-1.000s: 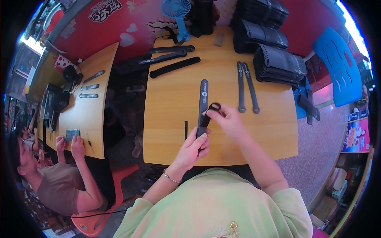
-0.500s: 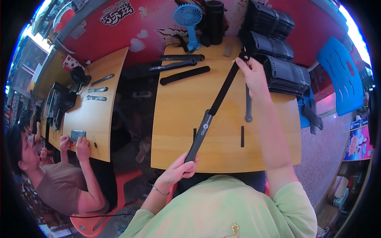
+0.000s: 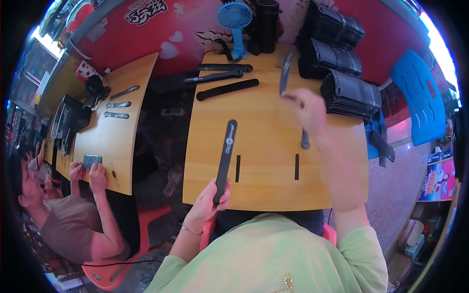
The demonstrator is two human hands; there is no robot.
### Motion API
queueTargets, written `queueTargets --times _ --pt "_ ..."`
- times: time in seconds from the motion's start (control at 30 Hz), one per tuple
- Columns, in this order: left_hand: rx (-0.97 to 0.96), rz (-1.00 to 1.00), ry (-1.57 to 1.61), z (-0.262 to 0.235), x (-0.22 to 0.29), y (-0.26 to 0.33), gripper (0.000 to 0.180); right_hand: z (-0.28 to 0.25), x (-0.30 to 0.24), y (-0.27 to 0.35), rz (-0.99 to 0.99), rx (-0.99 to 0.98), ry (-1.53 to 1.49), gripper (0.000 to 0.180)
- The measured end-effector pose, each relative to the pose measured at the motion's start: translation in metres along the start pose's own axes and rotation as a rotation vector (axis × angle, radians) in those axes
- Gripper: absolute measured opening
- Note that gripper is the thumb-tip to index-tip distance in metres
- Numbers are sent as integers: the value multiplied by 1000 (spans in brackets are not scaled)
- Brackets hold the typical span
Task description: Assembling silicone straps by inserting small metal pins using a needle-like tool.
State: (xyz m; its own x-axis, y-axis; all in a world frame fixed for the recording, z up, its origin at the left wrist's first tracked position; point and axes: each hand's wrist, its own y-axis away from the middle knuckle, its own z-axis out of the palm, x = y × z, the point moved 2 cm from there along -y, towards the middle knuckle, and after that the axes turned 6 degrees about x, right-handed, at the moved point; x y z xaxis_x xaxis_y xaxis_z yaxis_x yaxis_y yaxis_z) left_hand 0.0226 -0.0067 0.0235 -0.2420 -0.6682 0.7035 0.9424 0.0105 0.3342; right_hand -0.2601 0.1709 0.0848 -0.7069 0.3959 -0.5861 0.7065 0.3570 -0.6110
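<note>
The table (image 3: 264, 127) is smooth, light wood with a faint sheen. The black strap (image 3: 224, 161) looks matt, like rubber or cloth. The blue fan (image 3: 234, 17) is glossy plastic.

we see 2 wooden tables: ours (image 3: 264, 112) at centre, another (image 3: 124, 127) at 9 o'clock. a red wall (image 3: 185, 29) with white hearts runs along 12 o'clock. a blue plastic chair (image 3: 417, 97) stands at 2 o'clock and a red chair (image 3: 117, 263) at 7 o'clock. the floor (image 3: 395, 180) at 3 o'clock is pinkish. bright daylight enters at 10 and 2 o'clock.
</note>
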Motion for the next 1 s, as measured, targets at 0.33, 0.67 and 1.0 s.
queueTargets --times 0.33,0.67,1.0 --pt "80 59 32 15 4 -24 39 0 12 68 -62 -415 289 34" --pt "101 114 35 16 7 -36 35 -5 -4 67 11 -482 249 29" --pt "174 133 124 7 -2 -39 36 17 13 72 74 -387 259 22"
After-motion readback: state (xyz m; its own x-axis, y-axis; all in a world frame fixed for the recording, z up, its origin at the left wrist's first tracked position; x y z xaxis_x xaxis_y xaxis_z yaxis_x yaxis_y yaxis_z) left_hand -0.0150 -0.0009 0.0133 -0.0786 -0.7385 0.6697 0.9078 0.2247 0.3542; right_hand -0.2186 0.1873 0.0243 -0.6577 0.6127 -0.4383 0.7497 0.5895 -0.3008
